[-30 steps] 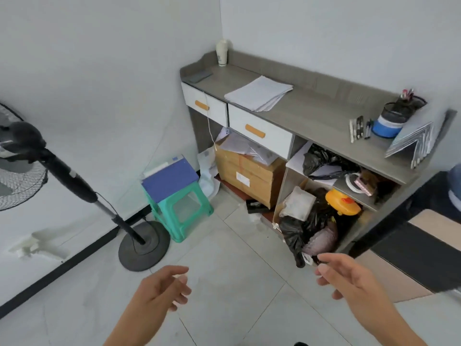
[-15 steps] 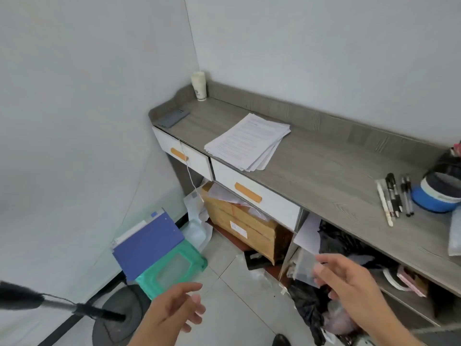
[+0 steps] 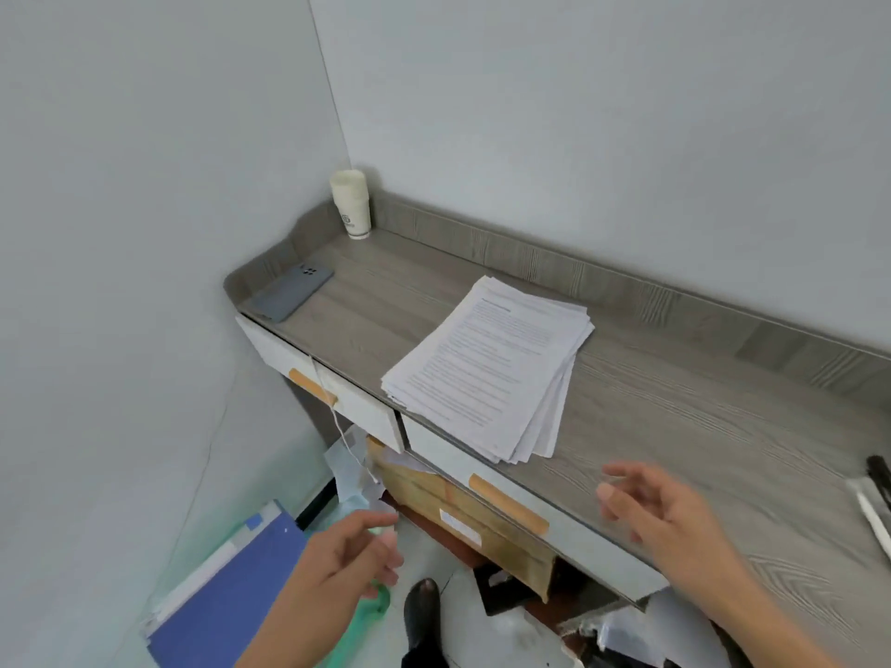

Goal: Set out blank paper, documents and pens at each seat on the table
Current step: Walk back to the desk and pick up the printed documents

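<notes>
Documents [image 3: 492, 364] — a fanned stack of white printed sheets — lie on the grey wood-grain table [image 3: 675, 417]; left hand [image 3: 347, 552] and right hand [image 3: 660, 513] hover near, each grip wide, empty; setting-out looks unstarted

Fanned printed documents [image 3: 492, 366] on sideboard [image 3: 675, 402]

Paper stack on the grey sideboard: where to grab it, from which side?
Probably the near short edge of the paper stack, approached from the front. It lies flat, skewed, with that edge close to the sideboard front, nearest the open right hand. Sheets fan out at the near right corner, so pinch mid-edge, thumb on top, to catch them all.
</notes>
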Action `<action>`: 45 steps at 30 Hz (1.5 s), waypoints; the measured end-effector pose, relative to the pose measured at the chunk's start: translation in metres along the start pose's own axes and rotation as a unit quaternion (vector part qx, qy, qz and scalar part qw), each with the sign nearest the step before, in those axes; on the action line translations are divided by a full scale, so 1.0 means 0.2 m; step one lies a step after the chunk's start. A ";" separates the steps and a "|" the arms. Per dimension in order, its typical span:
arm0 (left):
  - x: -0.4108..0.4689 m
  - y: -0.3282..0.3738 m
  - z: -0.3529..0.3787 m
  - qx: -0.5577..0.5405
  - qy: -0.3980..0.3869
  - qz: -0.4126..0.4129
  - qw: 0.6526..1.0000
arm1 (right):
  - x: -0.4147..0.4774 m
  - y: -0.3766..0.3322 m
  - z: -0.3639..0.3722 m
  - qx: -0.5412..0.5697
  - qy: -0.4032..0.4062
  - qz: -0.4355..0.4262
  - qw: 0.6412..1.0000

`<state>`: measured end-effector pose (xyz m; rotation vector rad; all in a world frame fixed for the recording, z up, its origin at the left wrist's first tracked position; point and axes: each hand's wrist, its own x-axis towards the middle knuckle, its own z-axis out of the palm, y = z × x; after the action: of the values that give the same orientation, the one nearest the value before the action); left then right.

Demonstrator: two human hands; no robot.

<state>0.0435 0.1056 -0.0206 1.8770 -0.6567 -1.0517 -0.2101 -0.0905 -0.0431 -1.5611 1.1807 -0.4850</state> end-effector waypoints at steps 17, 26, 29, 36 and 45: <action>1.35 0.29 -0.03 0.486 -0.145 0.197 0.839 | 0.89 -0.27 0.27 0.276 0.158 0.239 0.918; 1.37 0.26 -0.03 0.564 -0.159 0.213 0.782 | 1.11 -0.38 0.35 0.134 0.059 0.238 0.960; 1.41 0.28 -0.07 0.459 -0.146 0.205 0.852 | 1.07 -0.45 0.36 0.099 0.098 0.164 0.977; 1.58 0.92 -0.11 -0.057 -0.155 0.192 0.967 | 0.90 -0.72 0.14 0.172 0.085 -0.051 0.980; 1.50 1.13 0.03 -0.082 -0.217 0.239 0.943 | 0.94 -0.75 -0.03 0.244 0.119 -0.092 0.958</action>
<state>0.1819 -0.2354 0.0531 1.2498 -1.1727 -1.1535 -0.0696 -0.2654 0.0454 -1.2061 0.9950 -1.0294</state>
